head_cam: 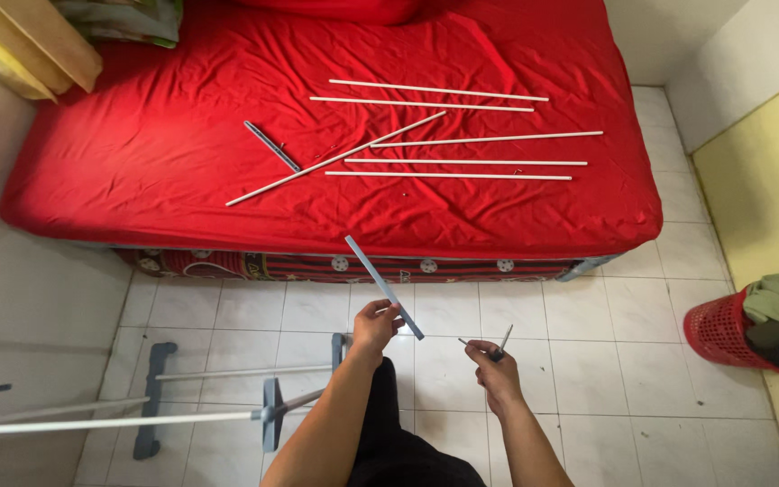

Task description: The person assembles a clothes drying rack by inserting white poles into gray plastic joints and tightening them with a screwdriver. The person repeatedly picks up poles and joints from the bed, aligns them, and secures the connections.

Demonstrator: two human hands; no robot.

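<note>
The left hand (375, 326) is pinching its fingers (390, 314) around a flat grey strip (384, 287), which is slanting up toward the bed (137, 135); the right hand (495, 368) is closing its fingers on a small dark screwdriver (503, 341) just beside it; both are hovering over the white tiled floor (588, 361); a grey rack frame (227, 406) is lying at the left; white rods (457, 162) and a second grey strip (272, 146) are resting on the red sheet; a red basket (719, 329) is sitting well apart at the right.
</note>
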